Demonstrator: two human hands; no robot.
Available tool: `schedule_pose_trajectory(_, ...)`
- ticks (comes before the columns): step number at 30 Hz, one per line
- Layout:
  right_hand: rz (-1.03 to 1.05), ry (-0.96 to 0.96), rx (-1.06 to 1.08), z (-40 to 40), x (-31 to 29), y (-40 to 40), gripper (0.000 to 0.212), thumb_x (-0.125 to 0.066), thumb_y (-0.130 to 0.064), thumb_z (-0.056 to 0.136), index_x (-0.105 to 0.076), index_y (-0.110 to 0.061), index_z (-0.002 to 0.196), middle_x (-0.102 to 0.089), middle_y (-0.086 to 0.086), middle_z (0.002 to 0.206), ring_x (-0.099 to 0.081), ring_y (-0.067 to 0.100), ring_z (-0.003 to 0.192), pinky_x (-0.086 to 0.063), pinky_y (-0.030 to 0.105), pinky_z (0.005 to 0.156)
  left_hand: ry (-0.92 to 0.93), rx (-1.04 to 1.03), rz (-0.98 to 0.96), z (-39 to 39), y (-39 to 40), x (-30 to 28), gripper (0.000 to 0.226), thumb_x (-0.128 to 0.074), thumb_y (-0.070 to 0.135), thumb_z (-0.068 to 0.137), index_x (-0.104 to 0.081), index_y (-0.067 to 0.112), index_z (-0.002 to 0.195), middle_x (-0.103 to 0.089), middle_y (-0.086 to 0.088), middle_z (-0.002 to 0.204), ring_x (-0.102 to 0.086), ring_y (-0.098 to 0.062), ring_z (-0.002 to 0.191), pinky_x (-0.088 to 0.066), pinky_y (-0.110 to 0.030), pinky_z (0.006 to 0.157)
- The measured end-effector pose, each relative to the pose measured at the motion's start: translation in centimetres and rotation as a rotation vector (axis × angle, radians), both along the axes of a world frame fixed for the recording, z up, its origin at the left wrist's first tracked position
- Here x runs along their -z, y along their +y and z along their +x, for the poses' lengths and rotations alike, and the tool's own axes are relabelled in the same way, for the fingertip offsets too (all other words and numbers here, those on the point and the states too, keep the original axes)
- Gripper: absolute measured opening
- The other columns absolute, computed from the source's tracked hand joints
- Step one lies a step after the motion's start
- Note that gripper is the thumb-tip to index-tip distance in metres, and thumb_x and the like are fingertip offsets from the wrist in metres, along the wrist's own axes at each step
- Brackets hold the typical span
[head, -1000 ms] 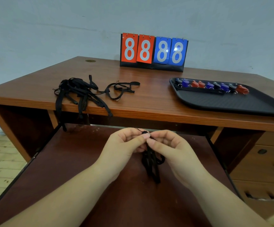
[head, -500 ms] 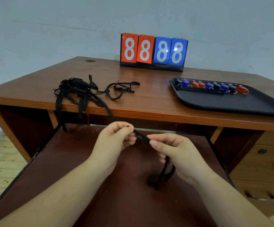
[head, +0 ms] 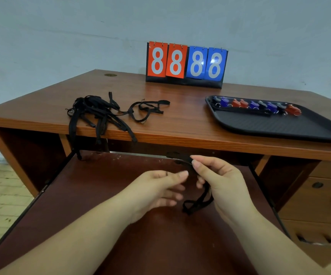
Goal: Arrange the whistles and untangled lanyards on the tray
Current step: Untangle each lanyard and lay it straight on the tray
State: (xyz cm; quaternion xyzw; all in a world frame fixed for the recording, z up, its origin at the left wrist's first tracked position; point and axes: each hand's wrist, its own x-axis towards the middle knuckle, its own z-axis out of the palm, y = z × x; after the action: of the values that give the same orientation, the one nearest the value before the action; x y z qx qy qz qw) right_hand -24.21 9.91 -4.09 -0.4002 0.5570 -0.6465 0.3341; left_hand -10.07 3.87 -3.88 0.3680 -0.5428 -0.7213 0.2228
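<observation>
My right hand [head: 219, 181] pinches a black lanyard [head: 197, 203] over the pull-out shelf; one end sticks up past my fingertips and a loop hangs below my palm. My left hand [head: 156, 190] is just left of it, fingers spread and blurred, holding nothing that I can see. A tangle of black lanyards [head: 101, 112] lies on the desk at the left, with some straps hanging over the front edge. The black tray [head: 279, 126] sits on the desk at the right, with a row of red, blue and black whistles [head: 257, 105] and a straight lanyard along its far side.
A flip scoreboard [head: 186, 64] showing 8888 stands at the back of the wooden desk [head: 180, 124]. The dark red pull-out shelf [head: 105, 195] lies under my hands. Drawers [head: 319, 205] are at the lower right.
My left hand has let go of the lanyard end and opened. My right hand has lifted the lanyard up and to the right, so less of it bunches on the shelf.
</observation>
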Motion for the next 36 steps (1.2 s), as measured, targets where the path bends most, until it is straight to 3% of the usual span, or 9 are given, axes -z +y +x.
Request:
schedule_pose_trajectory(4, -0.055, 0.046, 0.046, 0.6, -0.2, 0.3, 0.014, -0.066, -0.011, 0.082, -0.074, -0.021, 0.087, -0.056, -0.004, 0.050, -0.052, 0.005, 0.050, -0.046, 0.013, 0.056, -0.035, 0.035, 0.049, -0.3, 0.5, 0.1, 0.047, -0.066, 0.048, 0.069, -0.072, 0.011, 0.099, -0.070, -0.001, 0.080, -0.061, -0.010, 0.066, -0.050, -0.020, 0.060)
schedule_pose_trajectory(7, -0.077, 0.022, 0.100, 0.7, -0.3, 0.3, 0.014, -0.066, -0.012, 0.083, -0.074, -0.022, 0.090, -0.057, -0.005, 0.052, -0.053, 0.005, 0.051, -0.046, 0.012, 0.057, -0.136, 0.081, 0.036, -0.6, 0.9, 0.1, 0.045, -0.047, 0.055, 0.087, -0.072, 0.019, 0.098, -0.069, 0.002, 0.080, -0.056, -0.008, 0.065, -0.045, -0.018, 0.059)
schedule_pose_trajectory(9, -0.081, 0.022, 0.103, 0.6, -0.2, 0.3, 0.014, -0.066, -0.013, 0.083, -0.074, -0.021, 0.090, -0.059, -0.005, 0.053, -0.054, 0.005, 0.052, -0.047, 0.012, 0.058, -0.068, 0.027, -0.033, -0.8, 0.9, 0.2, 0.039, -0.047, 0.050, 0.089, -0.072, 0.022, 0.099, -0.067, 0.005, 0.078, -0.054, -0.008, 0.064, -0.045, -0.019, 0.061)
schedule_pose_trajectory(15, -0.059, 0.079, 0.025, 1.4, 0.0, 0.3, 0.013, -0.065, -0.008, 0.084, -0.073, -0.018, 0.087, -0.063, -0.002, 0.055, -0.054, 0.005, 0.051, -0.048, 0.014, 0.057, 0.168, -0.240, -0.134, -0.7, 0.1, 0.3, 0.030, -0.064, 0.043, 0.065, -0.071, 0.015, 0.075, -0.063, 0.008, 0.063, -0.052, -0.005, 0.058, -0.045, -0.023, 0.064)
schedule_pose_trajectory(20, -0.041, 0.057, -0.033, 1.9, 0.0, 0.4, 0.012, -0.065, -0.006, 0.083, -0.073, -0.015, 0.087, -0.070, 0.001, 0.067, -0.059, 0.007, 0.054, -0.050, 0.018, 0.057, 0.266, -0.270, -0.062, -0.5, -0.2, 0.3, 0.014, -0.069, 0.029, 0.066, -0.075, 0.017, 0.068, -0.061, 0.007, 0.061, -0.053, -0.003, 0.055, -0.048, -0.017, 0.056)
schedule_pose_trajectory(25, -0.020, 0.025, -0.027, 1.9, -0.1, 0.5, 0.008, -0.065, -0.008, 0.083, -0.071, -0.010, 0.088, -0.071, 0.000, 0.069, -0.064, 0.010, 0.054, -0.051, 0.017, 0.055, 0.306, -0.304, -0.071, -0.5, -0.4, 0.4, 0.020, -0.070, 0.029, 0.063, -0.067, 0.010, 0.069, -0.060, 0.003, 0.059, -0.056, -0.004, 0.055, -0.051, -0.016, 0.056)
schedule_pose_trajectory(28, 0.016, 0.064, -0.043, 1.9, -0.1, 0.5, 0.007, -0.065, -0.010, 0.084, -0.070, -0.015, 0.084, -0.070, -0.002, 0.066, -0.065, 0.012, 0.055, -0.051, 0.018, 0.056, 0.323, -0.311, -0.075, -0.3, -0.5, 0.3, 0.014, -0.070, 0.024, 0.073, -0.063, 0.014, 0.066, -0.059, 0.004, 0.058, -0.056, -0.005, 0.055, -0.051, -0.017, 0.058)
schedule_pose_trajectory(33, 0.072, 0.147, -0.097, 1.9, 0.2, 0.4, 0.012, -0.069, -0.019, 0.081, -0.068, -0.022, 0.092, -0.073, 0.001, 0.088, -0.070, 0.014, 0.082, -0.057, 0.027, 0.075, 0.291, -0.237, -0.112, 0.0, -0.5, 0.3, 0.009, -0.066, 0.017, 0.081, -0.068, 0.013, 0.073, -0.060, 0.004, 0.059, -0.055, -0.005, 0.056, -0.050, -0.017, 0.058)
schedule_pose_trajectory(36, 0.051, 0.110, -0.090, 1.8, 0.1, 0.4, 0.016, -0.072, -0.008, 0.077, -0.067, -0.017, 0.089, -0.072, 0.005, 0.086, -0.070, 0.020, 0.082, -0.057, 0.029, 0.075, 0.257, -0.186, -0.144, -0.1, -0.3, 0.4, 0.009, -0.069, 0.022, 0.075, -0.069, 0.014, 0.072, -0.060, 0.003, 0.059, -0.055, -0.006, 0.057, -0.049, -0.019, 0.061)
